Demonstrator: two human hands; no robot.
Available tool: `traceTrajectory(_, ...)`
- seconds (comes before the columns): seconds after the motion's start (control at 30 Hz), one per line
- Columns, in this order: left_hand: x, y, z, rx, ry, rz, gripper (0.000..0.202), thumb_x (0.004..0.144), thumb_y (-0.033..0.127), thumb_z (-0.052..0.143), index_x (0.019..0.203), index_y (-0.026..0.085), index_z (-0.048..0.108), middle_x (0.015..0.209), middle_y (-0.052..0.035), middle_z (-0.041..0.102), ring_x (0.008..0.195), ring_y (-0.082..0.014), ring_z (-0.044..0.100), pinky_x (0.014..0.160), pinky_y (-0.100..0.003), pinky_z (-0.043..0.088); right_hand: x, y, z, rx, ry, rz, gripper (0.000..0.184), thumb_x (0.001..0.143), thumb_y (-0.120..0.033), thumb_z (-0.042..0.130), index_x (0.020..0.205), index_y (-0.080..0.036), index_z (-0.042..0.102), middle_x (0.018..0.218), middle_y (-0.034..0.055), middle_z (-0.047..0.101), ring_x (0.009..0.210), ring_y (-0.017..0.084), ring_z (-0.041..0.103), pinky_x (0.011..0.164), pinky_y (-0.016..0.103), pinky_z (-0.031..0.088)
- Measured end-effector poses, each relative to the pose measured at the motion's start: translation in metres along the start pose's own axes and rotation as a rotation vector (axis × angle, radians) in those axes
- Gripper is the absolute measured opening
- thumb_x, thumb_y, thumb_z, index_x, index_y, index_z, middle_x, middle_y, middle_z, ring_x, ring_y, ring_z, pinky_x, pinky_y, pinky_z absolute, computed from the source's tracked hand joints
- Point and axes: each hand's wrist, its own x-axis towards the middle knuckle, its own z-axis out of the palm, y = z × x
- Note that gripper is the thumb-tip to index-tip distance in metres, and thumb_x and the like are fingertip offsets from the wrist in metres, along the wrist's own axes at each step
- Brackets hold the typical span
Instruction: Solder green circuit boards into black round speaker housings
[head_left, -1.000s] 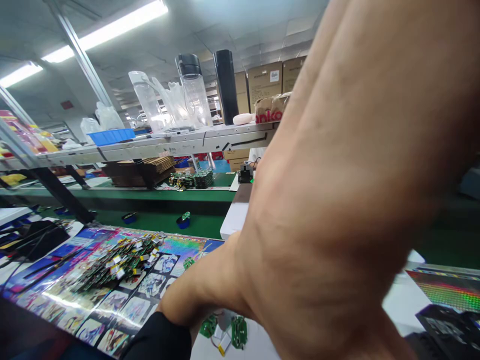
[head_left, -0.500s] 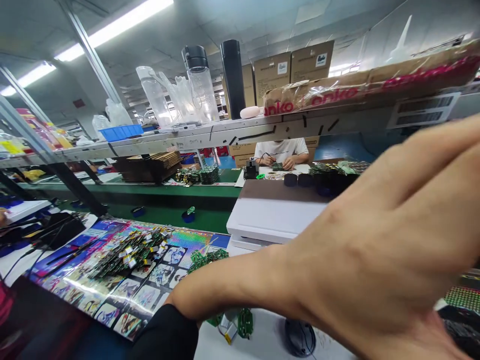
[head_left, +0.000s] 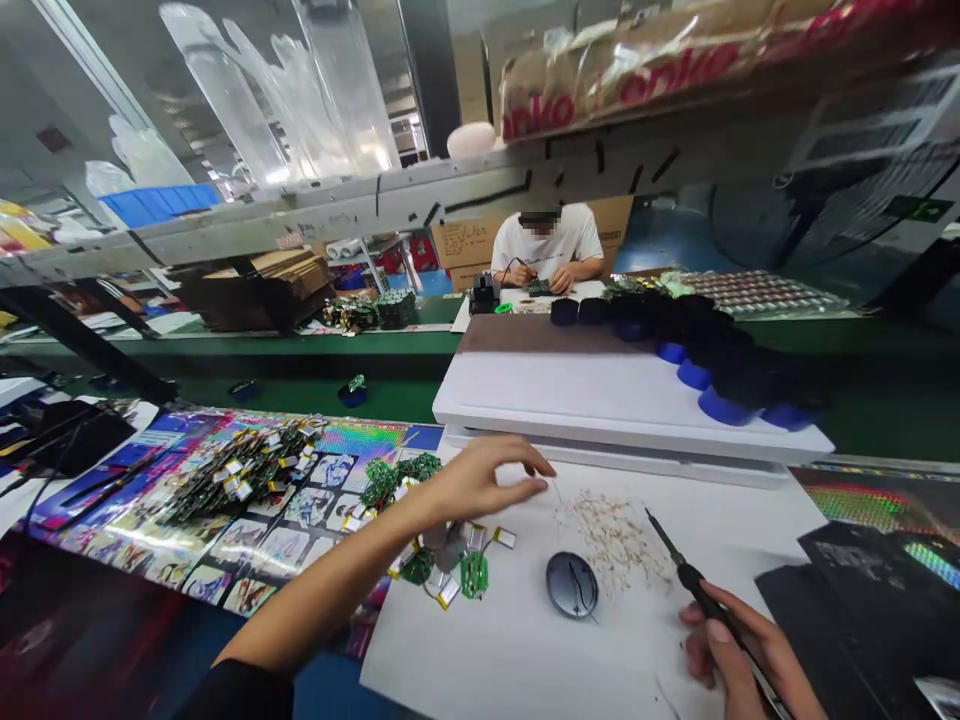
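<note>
Circuit boards (head_left: 474, 575), small green ones joined by thin leads to silver pouch cells (head_left: 448, 592), lie in a loose cluster on a white paper sheet (head_left: 480, 665), near its left edge. From the head camera I log the left hand (head_left: 480, 482) just beyond the cluster, its fingers (head_left: 525, 470) spread and slightly curled, released, holding nothing and not visibly touching a board. The right hand (head_left: 731, 650) sits at the lower right of the sheet, fingers clenched round a soldering iron (head_left: 694, 580), tip angled up and away, clear of the boards and beside a scatter of pale clippings (head_left: 615, 545). A round grey dome (head_left: 571, 585) lies between the clippings and the cluster. A larger heap of wired boards (head_left: 244, 490) rests on printed holographic foil (head_left: 367, 465) to the left. Across the bench, a co-worker (head_left: 547, 245) sits at a separate station. My judgement: the step in hand is board handling ahead of soldering, and the position calls for the left fingers to close on one board and bring it within the iron's reach.
</note>
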Motion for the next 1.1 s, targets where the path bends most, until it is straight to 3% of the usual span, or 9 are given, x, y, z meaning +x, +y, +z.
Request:
traceTrajectory(0.2, -0.031, -0.051, -0.034, 0.105, 0.164, -0.317, 0.024, 0.1, 0.038, 0.068, 0.108, 0.02, 0.082, 0.107, -0.0056, 0.083, 0.096, -0.0194, 0.074, 0.076, -0.026, 0.052, 0.0, 0.009, -0.002, 0.025, 0.007, -0.116, 0.049, 0.09, -0.057, 0.079, 0.116, -0.017, 0.075, 0.084, 0.0043, 0.074, 0.056, 0.014, 0.059, 0.052, 0.029, 0.05)
traceTrajectory(0.33, -0.048, -0.076, -0.041, 0.117, 0.296, -0.385, 0.028, 0.099, 0.042, 0.068, 0.105, 0.019, 0.083, 0.105, -0.0053, 0.084, 0.089, -0.019, 0.072, 0.076, -0.028, 0.049, 0.001, 0.019, -0.005, 0.072, -0.019, -0.162, 0.043, 0.091, -0.049, 0.081, 0.12, -0.018, 0.075, 0.088, 0.0042, 0.075, 0.056, 0.013, 0.061, 0.051, 0.03, 0.048)
traceTrajectory(0.43, -0.06, -0.083, -0.039, 0.104, 0.324, -0.415, 0.029, 0.099, 0.043, 0.066, 0.104, 0.019, 0.083, 0.105, -0.0058, 0.084, 0.091, -0.02, 0.073, 0.077, -0.029, 0.05, 0.001, 0.022, -0.008, 0.083, -0.028, -0.192, 0.041, 0.09, -0.045, 0.082, 0.121, -0.019, 0.075, 0.09, 0.0046, 0.076, 0.058, 0.014, 0.062, 0.052, 0.03, 0.049)
traceTrajectory(0.57, -0.07, -0.083, -0.036, 0.132, 0.187, -0.389, 0.029, 0.102, 0.042, 0.063, 0.107, 0.019, 0.081, 0.11, -0.0057, 0.083, 0.102, -0.0217, 0.075, 0.087, -0.031, 0.054, 0.002, 0.022, -0.009, 0.102, -0.013, -0.194, 0.038, 0.086, -0.041, 0.085, 0.116, -0.018, 0.077, 0.087, 0.0044, 0.076, 0.061, 0.015, 0.065, 0.054, 0.03, 0.05)
traceTrajectory(0.8, -0.07, -0.083, -0.024, 0.301, -0.052, -0.295, 0.028, 0.108, 0.035, 0.057, 0.113, 0.019, 0.079, 0.111, -0.0079, 0.081, 0.105, -0.025, 0.071, 0.097, -0.04, 0.052, 0.004, 0.013, -0.005, 0.117, -0.017, -0.223, 0.035, 0.085, -0.039, 0.086, 0.113, -0.019, 0.078, 0.083, 0.0031, 0.076, 0.057, 0.015, 0.064, 0.05, 0.029, 0.049)
traceTrajectory(0.97, -0.068, -0.066, -0.014, 0.352, -0.208, -0.249, 0.022, 0.106, 0.034, 0.065, 0.111, 0.018, 0.078, 0.111, -0.0072, 0.08, 0.107, -0.0258, 0.069, 0.1, -0.041, 0.046, 0.001, 0.003, 0.001, 0.073, -0.05, -0.297, 0.031, 0.088, -0.034, 0.083, 0.115, -0.02, 0.077, 0.084, 0.002, 0.076, 0.057, 0.014, 0.064, 0.051, 0.029, 0.05)
traceTrajectory(1.1, -0.068, -0.05, -0.005, 0.371, -0.338, -0.288, 0.027, 0.098, 0.046, 0.077, 0.097, 0.018, 0.078, 0.1, -0.0057, 0.076, 0.101, -0.026, 0.067, 0.095, -0.039, 0.043, -0.008, -0.006, 0.007, -0.032, -0.093, -0.392, 0.029, 0.091, -0.03, 0.081, 0.117, -0.019, 0.077, 0.085, 0.0025, 0.076, 0.058, 0.013, 0.066, 0.054, 0.028, 0.054)
